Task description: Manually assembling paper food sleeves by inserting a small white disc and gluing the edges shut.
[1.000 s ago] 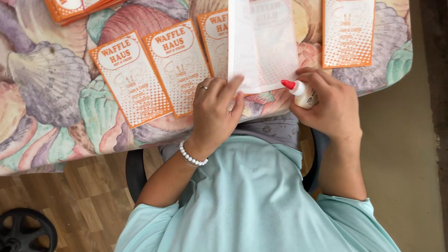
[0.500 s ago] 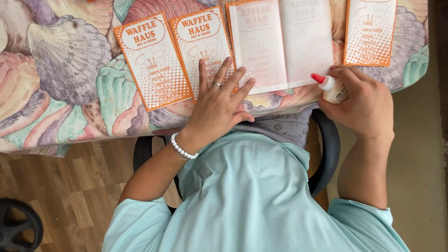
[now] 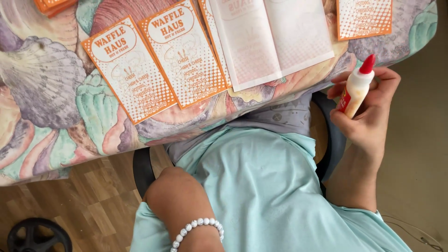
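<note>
My right hand [image 3: 373, 119] grips a small white glue bottle [image 3: 354, 91] with a red cap, held upright just off the table's near edge at the right. An unfolded white paper sheet [image 3: 270, 42] lies on the table to the left of the bottle, apart from it. Two orange-and-white printed cards [image 3: 128, 70] [image 3: 184, 53] lie side by side further left. Only my left forearm with a white bead bracelet [image 3: 198, 228] shows at the bottom, over my lap; the left hand itself is out of frame.
A shell-patterned tablecloth [image 3: 46, 93] covers the table. Another orange card [image 3: 364, 18] lies at the top right, and an orange stack [image 3: 53, 4] at the top left. A black chair seat [image 3: 140, 172] is under me, over a wooden floor with a black wheel [image 3: 37, 235].
My left hand left the sheet and cards and dropped to my lap, out of view. My right hand lifted the glue bottle off the table edge and turned it upright.
</note>
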